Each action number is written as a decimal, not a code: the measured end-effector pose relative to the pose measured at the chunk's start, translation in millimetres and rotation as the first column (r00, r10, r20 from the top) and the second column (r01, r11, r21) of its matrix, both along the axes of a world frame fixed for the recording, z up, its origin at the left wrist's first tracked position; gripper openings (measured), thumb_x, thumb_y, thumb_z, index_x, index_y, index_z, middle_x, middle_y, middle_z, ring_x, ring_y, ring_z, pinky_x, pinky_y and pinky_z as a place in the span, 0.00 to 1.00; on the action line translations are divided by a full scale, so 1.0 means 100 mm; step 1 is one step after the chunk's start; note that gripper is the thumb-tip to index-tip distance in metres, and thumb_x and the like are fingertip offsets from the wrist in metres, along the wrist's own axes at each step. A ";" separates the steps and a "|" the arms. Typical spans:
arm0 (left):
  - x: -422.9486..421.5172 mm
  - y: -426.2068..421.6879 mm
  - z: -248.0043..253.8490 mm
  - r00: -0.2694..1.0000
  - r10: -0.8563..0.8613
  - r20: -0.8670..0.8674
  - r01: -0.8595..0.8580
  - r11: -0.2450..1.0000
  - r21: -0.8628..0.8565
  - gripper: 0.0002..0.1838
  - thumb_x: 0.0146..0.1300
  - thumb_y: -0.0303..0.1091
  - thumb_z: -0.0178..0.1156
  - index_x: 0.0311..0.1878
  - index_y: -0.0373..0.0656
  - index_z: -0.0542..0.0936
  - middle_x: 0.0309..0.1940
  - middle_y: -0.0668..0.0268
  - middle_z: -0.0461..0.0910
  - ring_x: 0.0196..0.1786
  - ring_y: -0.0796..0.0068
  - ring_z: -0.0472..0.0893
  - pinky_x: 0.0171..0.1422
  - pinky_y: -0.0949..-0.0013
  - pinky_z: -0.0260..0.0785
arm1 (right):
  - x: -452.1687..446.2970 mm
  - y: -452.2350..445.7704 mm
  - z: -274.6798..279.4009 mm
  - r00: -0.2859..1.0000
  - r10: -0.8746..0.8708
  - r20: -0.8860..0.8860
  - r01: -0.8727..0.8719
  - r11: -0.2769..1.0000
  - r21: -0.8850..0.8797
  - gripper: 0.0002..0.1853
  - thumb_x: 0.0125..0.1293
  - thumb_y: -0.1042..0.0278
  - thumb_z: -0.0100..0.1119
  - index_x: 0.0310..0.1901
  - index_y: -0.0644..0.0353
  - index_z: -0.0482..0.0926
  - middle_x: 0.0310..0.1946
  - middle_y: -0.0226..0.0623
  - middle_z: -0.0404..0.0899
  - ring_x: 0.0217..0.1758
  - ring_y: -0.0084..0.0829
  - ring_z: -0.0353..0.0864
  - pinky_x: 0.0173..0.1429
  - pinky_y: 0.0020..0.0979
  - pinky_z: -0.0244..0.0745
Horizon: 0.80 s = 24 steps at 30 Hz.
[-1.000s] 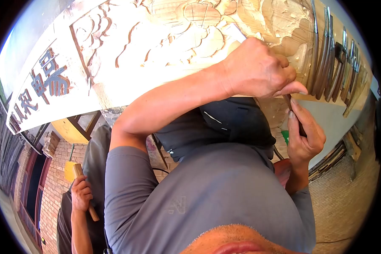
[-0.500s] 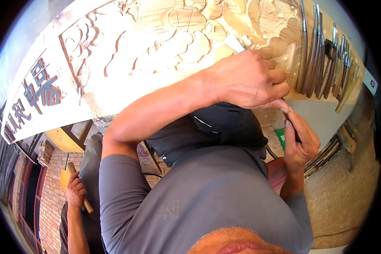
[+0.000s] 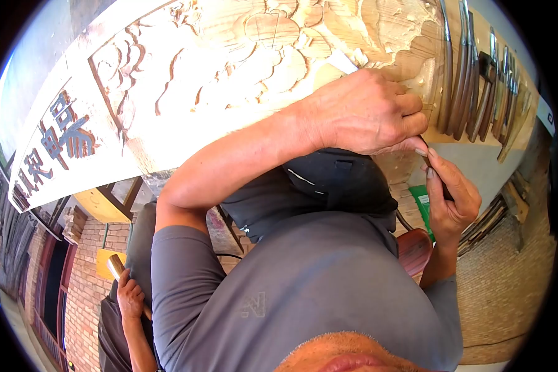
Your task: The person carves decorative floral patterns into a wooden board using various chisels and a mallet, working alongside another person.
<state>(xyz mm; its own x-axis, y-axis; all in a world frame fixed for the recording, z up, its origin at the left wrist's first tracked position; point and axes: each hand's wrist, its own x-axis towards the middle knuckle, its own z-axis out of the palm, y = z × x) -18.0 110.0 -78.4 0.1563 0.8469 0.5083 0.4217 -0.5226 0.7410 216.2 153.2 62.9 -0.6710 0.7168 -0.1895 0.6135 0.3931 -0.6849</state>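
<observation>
My left hand [image 3: 387, 118] is closed over the near edge of a carved wooden panel [image 3: 276, 31], knuckles up. From below its thumb a thin dark rod [image 3: 425, 156] runs to my right hand [image 3: 452, 201]. The right thumb and forefinger pinch that rod, and a dark part shows deeper in the palm. Both hands meet around it; its full shape and ends are hidden by my fingers. Near my left wrist lies a flat white piece [image 3: 342, 62], its kind unclear. Pale shavings and raised carved shapes cover the sunlit panel.
Several carving chisels [image 3: 462, 74] lie in a row at the right end of the bench. Dark carved characters [image 3: 68, 127] stand on the white panel section at left. At lower left, another person's hand [image 3: 130, 299] grips a wooden tool [image 3: 116, 266]. A green packet [image 3: 421, 208] is below.
My right hand has shifted slightly right and down, with the rod between both hands showing a little more. The other person's wooden tool has changed angle. The whole view has moved a little.
</observation>
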 end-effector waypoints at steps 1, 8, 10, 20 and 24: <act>0.00 0.00 0.00 1.000 0.002 -0.001 -0.002 1.000 -0.002 0.20 0.73 0.53 0.72 0.38 0.47 0.79 0.33 0.65 0.76 0.33 0.58 0.84 0.37 0.56 0.79 | 0.00 0.00 -0.01 1.000 0.004 -0.004 -0.004 1.000 0.007 0.20 0.69 0.94 0.70 0.59 0.69 0.92 0.48 0.52 0.96 0.45 0.35 0.97 0.52 0.30 0.89; 0.03 -0.01 0.02 0.999 0.033 -0.030 -0.034 0.998 -0.055 0.21 0.74 0.54 0.72 0.36 0.47 0.79 0.29 0.65 0.77 0.31 0.57 0.84 0.34 0.54 0.77 | 0.03 0.02 -0.09 0.999 0.046 -0.004 -0.046 0.997 0.056 0.18 0.67 0.94 0.70 0.56 0.69 0.92 0.47 0.52 0.96 0.45 0.37 0.97 0.51 0.31 0.89; 0.03 -0.01 0.01 0.999 0.043 -0.033 -0.045 0.997 -0.067 0.21 0.75 0.54 0.71 0.35 0.47 0.79 0.28 0.65 0.77 0.30 0.57 0.84 0.33 0.54 0.77 | 0.04 0.03 -0.12 0.998 0.056 -0.028 -0.055 0.997 0.056 0.18 0.67 0.94 0.71 0.56 0.69 0.92 0.47 0.52 0.96 0.45 0.38 0.98 0.51 0.31 0.89; -0.09 -0.04 0.04 0.989 0.142 -0.050 -0.142 0.990 0.004 0.25 0.76 0.59 0.70 0.30 0.50 0.79 0.27 0.69 0.76 0.28 0.63 0.84 0.29 0.57 0.75 | -0.16 -0.01 -0.08 0.994 0.111 0.003 -0.111 0.987 0.118 0.19 0.66 0.92 0.73 0.57 0.69 0.92 0.47 0.51 0.96 0.45 0.40 0.98 0.50 0.32 0.89; -0.07 -0.07 0.04 0.969 0.236 -0.080 -0.240 0.970 -0.046 0.26 0.75 0.59 0.71 0.28 0.52 0.78 0.27 0.71 0.76 0.27 0.65 0.84 0.28 0.59 0.74 | -0.25 -0.05 -0.08 0.991 0.136 0.009 -0.136 0.982 0.130 0.19 0.68 0.95 0.70 0.59 0.72 0.91 0.51 0.54 0.95 0.49 0.38 0.96 0.55 0.34 0.89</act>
